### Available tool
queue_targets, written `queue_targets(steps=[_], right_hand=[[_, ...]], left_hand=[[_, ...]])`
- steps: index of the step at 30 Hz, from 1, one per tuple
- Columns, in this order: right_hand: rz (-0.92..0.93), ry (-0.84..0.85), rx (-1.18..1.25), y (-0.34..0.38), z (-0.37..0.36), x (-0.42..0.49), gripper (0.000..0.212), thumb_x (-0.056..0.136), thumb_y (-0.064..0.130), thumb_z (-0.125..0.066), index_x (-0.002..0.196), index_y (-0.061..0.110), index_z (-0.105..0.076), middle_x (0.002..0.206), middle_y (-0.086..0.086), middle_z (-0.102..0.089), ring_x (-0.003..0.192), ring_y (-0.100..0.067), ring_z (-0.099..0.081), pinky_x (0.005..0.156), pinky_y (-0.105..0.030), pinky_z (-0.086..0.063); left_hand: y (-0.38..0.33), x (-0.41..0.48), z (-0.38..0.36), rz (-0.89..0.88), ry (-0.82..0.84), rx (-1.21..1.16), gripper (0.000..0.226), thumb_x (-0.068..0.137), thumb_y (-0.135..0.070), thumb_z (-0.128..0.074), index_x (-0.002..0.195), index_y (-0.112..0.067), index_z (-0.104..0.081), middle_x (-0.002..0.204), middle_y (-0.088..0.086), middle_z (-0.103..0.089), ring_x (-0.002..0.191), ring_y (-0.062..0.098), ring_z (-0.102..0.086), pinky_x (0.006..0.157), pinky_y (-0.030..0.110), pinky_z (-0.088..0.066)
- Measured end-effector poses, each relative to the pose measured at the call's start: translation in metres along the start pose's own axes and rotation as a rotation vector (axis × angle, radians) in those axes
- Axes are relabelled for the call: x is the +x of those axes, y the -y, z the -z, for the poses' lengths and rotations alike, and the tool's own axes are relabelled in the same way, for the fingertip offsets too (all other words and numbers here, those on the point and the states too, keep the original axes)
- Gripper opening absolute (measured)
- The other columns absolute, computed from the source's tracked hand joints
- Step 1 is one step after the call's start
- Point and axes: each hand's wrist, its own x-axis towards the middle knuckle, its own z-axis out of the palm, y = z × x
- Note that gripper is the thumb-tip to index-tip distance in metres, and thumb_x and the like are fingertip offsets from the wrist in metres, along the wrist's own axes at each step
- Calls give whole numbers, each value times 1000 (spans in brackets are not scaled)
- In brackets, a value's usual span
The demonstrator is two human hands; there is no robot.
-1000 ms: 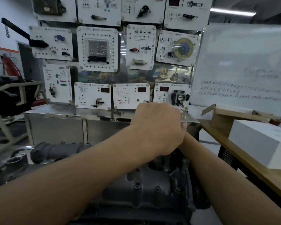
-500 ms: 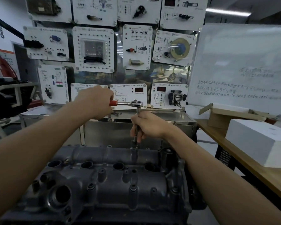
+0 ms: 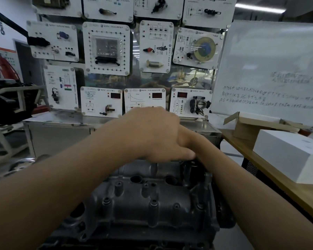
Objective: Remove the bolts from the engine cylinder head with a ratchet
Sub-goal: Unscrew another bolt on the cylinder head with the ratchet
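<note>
Along the back wall: bank of instrument panels (image 3: 107, 49), whiteboard (image 3: 269, 60) to its right. Low and centre, below the hands: engine cylinder head (image 3: 148, 204), grey cast metal, judged heavy and rigid, to be worked on where it stands, not lifted. Left hand (image 3: 152, 134): back toward the camera, above the head's far edge, fingers out of sight; grip cannot be told. Right hand (image 3: 193, 139): mostly hidden under the left; state cannot be told. Bolts (image 3: 154, 202): small, seated in raised bosses, probably tight and oily; take each squarely on its hex with the socket. Ratchet: not visible, presumably beneath the hands
</note>
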Motion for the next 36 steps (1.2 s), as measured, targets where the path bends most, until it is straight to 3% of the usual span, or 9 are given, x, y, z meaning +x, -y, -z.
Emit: queue_targets(steps=[3, 8, 11, 15, 18, 22, 27, 30, 36], right_hand=[[44, 73, 66, 1, -1, -14, 34, 105, 3, -35, 126, -22, -44, 117, -46, -56, 87, -46, -60, 74, -24, -57], [17, 63, 137, -7, -7, 2, 29, 111, 22, -29, 91, 12, -47, 80, -8, -68, 50, -8, -62, 50, -18, -47], [59, 20, 119, -13, -8, 6, 33, 111, 30, -31, 87, 14, -47, 74, -5, -72, 50, -12, -64, 48, -20, -48], [63, 9, 88, -18, -9, 11, 34, 109, 31, -35, 86, 13, -53, 80, -8, -76, 54, -15, -67, 49, -20, -49], [48, 4, 105, -19, -8, 10, 36, 110, 35, -34, 90, 14, -56, 81, -6, -76, 57, -15, -68, 52, -22, -50], [19, 10, 125, -17, -7, 7, 42, 110, 39, -31, 93, 13, -58, 81, -4, -76, 60, -15, -69, 56, -25, -52], [-32, 34, 107, -12, -5, 5, 34, 110, 31, -38, 97, 8, -59, 90, -9, -78, 62, -18, -70, 54, -24, -51], [-43, 16, 189, -15, 6, -2, 30, 106, 29, -50, 108, 3, -63, 105, -15, -75, 74, -21, -70, 59, -25, -51], [-71, 16, 598, -25, 18, -8, 17, 94, 22, -68, 110, 24, -61, 99, 1, -69, 82, -19, -65, 67, -28, -45]], left_hand=[[1, 11, 14, -160, 134, -418, 77, 72, -89, -51, 123, -31, -60, 80, -13, -73, 77, 5, -71, 82, 38, -58], [49, 37, -11, -216, -103, -705, 35, 90, -45, -61, 117, -24, -69, 81, 2, -74, 83, 19, -71, 90, 45, -55], [68, 51, -29, -173, -264, -682, 16, 94, -42, -68, 102, -31, -76, 76, 15, -70, 63, 25, -59, 71, 41, -53], [75, 66, -26, -110, -432, -546, 42, 76, -70, -65, 89, -32, -77, 77, 3, -62, 66, 8, -50, 64, 27, -42], [74, 70, -30, -170, -262, -580, 50, 79, -73, -56, 97, -31, -74, 96, -13, -67, 92, 2, -60, 82, 27, -47], [75, 66, -46, -225, -129, -812, 41, 85, -62, -64, 111, -32, -70, 100, -11, -72, 96, 5, -68, 85, 20, -53], [68, 72, -53, -59, -485, -864, 38, 77, -53, -77, 91, -18, -78, 72, -1, -75, 67, 14, -71, 64, 19, -56], [56, 77, -62, 13, -604, -776, 33, 78, -48, -81, 87, -17, -77, 62, -4, -69, 54, 5, -62, 55, 17, -48], [62, 70, -73, 36, -279, -1149, 14, 95, -17, -69, 99, -6, -76, 87, 9, -78, 76, 15, -72, 70, 23, -59]])
